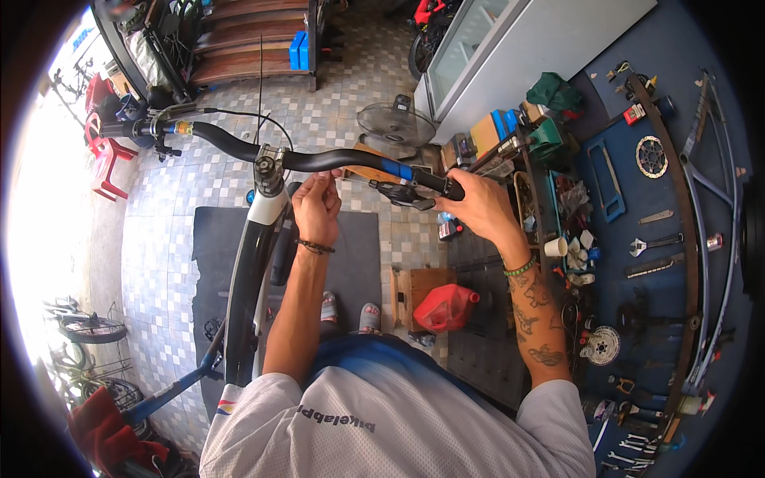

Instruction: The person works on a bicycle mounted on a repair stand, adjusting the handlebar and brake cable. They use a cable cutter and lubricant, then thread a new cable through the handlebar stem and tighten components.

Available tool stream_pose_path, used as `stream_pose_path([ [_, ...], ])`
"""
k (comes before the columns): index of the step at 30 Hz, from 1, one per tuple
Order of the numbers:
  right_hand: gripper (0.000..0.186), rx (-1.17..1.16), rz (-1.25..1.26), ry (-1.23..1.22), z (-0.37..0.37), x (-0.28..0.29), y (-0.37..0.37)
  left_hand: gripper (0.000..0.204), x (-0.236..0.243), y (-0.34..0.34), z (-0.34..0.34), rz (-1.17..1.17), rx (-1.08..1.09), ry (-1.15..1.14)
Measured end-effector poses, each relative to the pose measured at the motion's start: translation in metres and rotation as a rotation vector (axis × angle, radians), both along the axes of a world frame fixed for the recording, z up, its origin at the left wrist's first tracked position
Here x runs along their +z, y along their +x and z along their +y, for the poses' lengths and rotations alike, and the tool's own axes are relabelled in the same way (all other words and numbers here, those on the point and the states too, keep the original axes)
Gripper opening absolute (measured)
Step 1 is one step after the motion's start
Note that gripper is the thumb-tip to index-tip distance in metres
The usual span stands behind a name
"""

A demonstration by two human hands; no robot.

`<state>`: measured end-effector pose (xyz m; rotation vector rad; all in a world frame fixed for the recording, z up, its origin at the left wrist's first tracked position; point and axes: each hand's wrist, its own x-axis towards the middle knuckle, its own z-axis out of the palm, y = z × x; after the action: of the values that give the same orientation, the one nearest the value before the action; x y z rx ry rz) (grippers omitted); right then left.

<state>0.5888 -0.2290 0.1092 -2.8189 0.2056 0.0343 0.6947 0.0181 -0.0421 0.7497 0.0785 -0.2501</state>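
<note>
A black bicycle handlebar (343,161) runs across in front of me, clamped in a stem (269,169) above the black and white bike frame (249,275). My right hand (478,203) wraps its thumb and fingers round the bar's right end. Just inboard of it a black brake lever (405,194) hangs under the bar, near a blue band. Close to the stem and below the bar, my left hand (317,209) is closed in a pinch; what its fingertips hold cannot be made out. On the bar's left side sits another lever (163,143), with a cable curving toward the stem.
At right stands a blue tool board (613,263) with wrenches and a hacksaw (607,183). A floor fan (396,123) is beyond the bar. Below the right arm are a red jug (446,307) and wooden box (406,291). A blue bike tube (179,388) extends at lower left.
</note>
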Motion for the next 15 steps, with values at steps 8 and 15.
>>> stream_pose_path([
  [8, 0.044, -0.02, 0.063, 0.129, -0.002, 0.005, 0.002, 0.018, -0.003, 0.002, 0.003, -0.038, 0.012, -0.023],
  [15, 0.048, 0.022, -0.06, -0.054, 0.0, -0.007, 0.001, 0.018, -0.008, 0.007, 0.006, -0.05, 0.049, -0.001],
])
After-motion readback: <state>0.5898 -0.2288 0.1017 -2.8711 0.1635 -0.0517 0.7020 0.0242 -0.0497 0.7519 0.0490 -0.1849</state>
